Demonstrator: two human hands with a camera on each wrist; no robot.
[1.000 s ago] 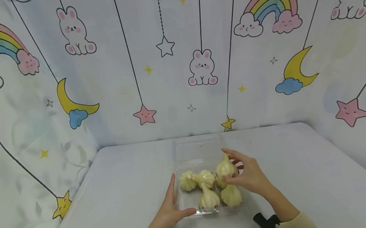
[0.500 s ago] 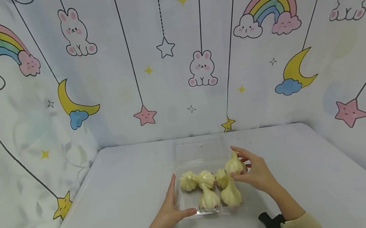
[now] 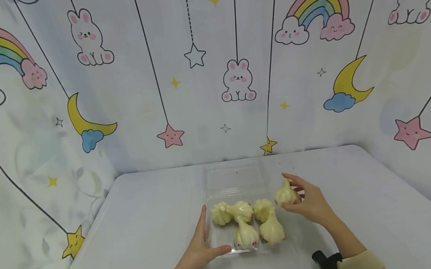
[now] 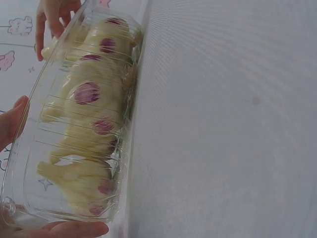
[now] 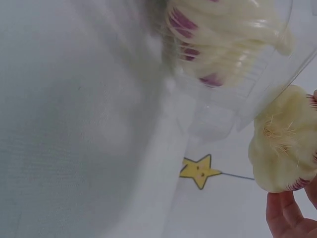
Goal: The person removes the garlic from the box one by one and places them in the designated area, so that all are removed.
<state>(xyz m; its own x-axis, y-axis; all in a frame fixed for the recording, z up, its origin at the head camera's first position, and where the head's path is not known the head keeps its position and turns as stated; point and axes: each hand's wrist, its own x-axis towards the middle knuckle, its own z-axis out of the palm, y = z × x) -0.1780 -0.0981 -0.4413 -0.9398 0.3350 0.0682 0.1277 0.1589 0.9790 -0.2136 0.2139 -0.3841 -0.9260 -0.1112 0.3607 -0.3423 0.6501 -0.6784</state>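
Note:
A clear plastic box [image 3: 222, 239] with garlic bulbs in it stands on the white table. My left hand [image 3: 201, 250] grips its near left corner, thumb along the front and fingers at the left side. Three bulbs [image 3: 246, 233] lie in the left part and two bulbs [image 3: 272, 230] in the right part. Just beyond the box's right side, my right hand [image 3: 309, 203] holds another garlic bulb [image 3: 286, 194] between thumb and fingers, its stem pointing up. In the right wrist view, the root end of that held garlic bulb [image 5: 282, 144] faces the camera.
Behind the bulbs the box's clear lid [image 3: 236, 178] lies folded back. The white table [image 3: 148, 213] reaches to a patterned curtain [image 3: 132, 104] at the back and sides. A black device [image 3: 326, 261] sits at the right wrist, by a cream sleeve [image 3: 362, 265].
My right hand has moved to the right with the garlic bulb, from over the box's right part to beside it, uncovering the bulbs there. The left hand and box have stayed in place.

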